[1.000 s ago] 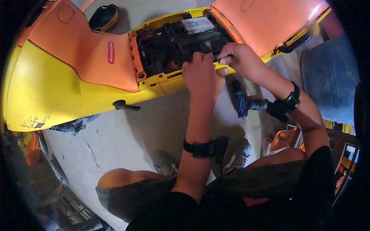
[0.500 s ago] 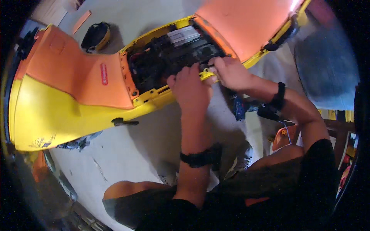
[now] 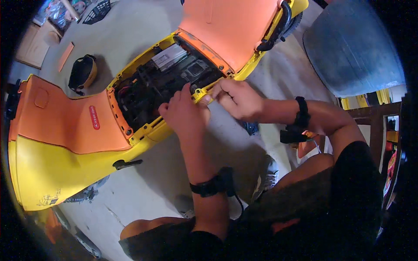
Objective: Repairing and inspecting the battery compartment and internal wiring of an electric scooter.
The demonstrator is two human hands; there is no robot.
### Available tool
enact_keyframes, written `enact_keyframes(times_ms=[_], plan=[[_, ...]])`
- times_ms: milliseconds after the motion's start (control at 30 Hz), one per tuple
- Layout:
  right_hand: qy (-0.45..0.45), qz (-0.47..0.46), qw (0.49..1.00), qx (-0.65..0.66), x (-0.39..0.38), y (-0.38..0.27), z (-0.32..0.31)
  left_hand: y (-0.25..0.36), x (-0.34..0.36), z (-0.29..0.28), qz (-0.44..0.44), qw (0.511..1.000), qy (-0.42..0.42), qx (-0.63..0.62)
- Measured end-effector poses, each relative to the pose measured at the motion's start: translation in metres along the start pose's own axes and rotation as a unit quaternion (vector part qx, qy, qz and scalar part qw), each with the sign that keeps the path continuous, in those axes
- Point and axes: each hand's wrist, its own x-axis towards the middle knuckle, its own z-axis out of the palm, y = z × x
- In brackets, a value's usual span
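Note:
A yellow-and-orange scooter (image 3: 65, 126) stretches across the far side, with its middle compartment (image 3: 152, 87) uncovered. Black parts and a silver box (image 3: 169, 57) show inside. My left hand (image 3: 187, 108) is wrapped over the near yellow side panel (image 3: 159, 130), its fingertips reaching past the rim into the compartment. Just to the right, my right hand (image 3: 239, 99) is closed in a pinch at the panel's upper edge, beside a small yellow mounting tab (image 3: 199, 92). Whatever lies between the right fingertips is hidden.
Behind the scooter, a black-and-yellow bucket-like piece (image 3: 83, 74) and an orange strip (image 3: 65, 56) lie on the grey floor. A large dark blue barrel (image 3: 355, 50) stands at the right, near a brown wooden frame (image 3: 376, 115). A black lever (image 3: 126, 164) juts from the scooter's near side.
The view has shifted, so the scooter sits lower and farther left. My right hand has turned, its fingers curling tighter at the rim; my left hand stays on the panel.

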Motion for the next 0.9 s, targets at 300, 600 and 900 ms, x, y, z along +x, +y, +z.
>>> enact_keyframes(times_ms=[300, 600, 900], plan=[[-0.245, 0.592, 0.597, 0.482, -0.124, 0.199, -0.004, 0.008, -0.001, -0.001, 0.012, 1.0, 0.025, -0.009], [-0.092, 0.576, 0.785, 0.209, -0.043, 0.161, -0.033, 0.0, -0.004, 0.006, 0.042, 0.997, 0.071, -0.004], [-0.123, 0.353, 0.867, 0.33, -0.047, 0.124, -0.051, -0.001, -0.003, 0.002, 0.023, 0.999, 0.031, 0.014]])
